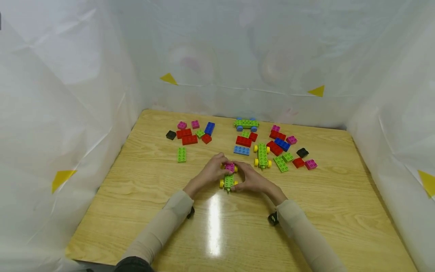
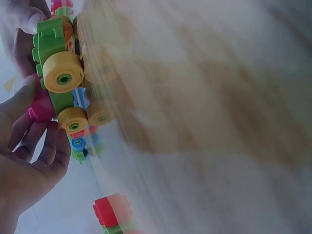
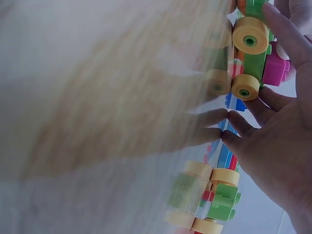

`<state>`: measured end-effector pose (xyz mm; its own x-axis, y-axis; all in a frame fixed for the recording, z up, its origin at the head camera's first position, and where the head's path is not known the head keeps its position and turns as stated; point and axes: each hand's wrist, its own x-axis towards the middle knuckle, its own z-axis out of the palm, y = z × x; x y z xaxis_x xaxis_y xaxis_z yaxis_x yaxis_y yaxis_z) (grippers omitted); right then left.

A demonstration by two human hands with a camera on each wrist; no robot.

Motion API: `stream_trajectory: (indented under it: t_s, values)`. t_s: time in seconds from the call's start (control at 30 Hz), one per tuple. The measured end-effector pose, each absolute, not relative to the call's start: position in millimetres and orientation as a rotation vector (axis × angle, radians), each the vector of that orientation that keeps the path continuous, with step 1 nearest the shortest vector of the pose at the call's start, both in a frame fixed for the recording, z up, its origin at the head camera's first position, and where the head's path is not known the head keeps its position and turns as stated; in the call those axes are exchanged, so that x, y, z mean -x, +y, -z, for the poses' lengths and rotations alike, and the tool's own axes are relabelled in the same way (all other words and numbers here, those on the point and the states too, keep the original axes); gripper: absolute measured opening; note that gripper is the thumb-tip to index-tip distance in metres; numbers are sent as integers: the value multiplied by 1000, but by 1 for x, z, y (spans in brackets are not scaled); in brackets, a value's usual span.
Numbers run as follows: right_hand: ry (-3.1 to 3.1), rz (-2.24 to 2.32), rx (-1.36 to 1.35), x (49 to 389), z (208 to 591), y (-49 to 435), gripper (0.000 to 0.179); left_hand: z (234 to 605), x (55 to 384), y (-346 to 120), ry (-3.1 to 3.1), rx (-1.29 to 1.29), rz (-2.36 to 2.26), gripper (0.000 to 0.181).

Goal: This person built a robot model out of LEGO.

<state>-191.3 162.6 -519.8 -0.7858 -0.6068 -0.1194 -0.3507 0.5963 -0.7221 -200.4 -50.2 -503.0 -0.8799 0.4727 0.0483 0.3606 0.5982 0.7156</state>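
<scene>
Between the two hands stands a green wheeled toy car base (image 1: 229, 182) with yellow wheels, its long side running away from me. A pink brick (image 1: 230, 167) sits on the studs at its far end. My left hand (image 1: 215, 169) pinches that pink brick (image 2: 43, 106) with thumb and fingers. From the other side my right hand (image 1: 251, 177) holds the car base, its thumb at the near end and its fingers around the far end. In the right wrist view the yellow wheels (image 3: 250, 36) are right at the tabletop, and the right hand's lower fingers touch the table.
Right of the hands stands another green car base (image 1: 263, 155) with yellow wheels; one with blue wheels (image 1: 246, 123) is at the back. Loose bricks lie in groups: a green brick (image 1: 181, 155) at left, a light blue brick (image 1: 241, 150) in the middle, a black brick (image 1: 302, 152) at right.
</scene>
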Motion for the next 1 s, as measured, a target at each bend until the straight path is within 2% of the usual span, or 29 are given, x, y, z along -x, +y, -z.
stream_trajectory:
  t_s: [0.47,1.0]
  values:
    - [2481,981,769,192,519,162,100,496,201,-48,2764,-694,-947,27]
    - [2483,1015,820,191,519,162,98,499,200,-49,2678,-636,-1060,30]
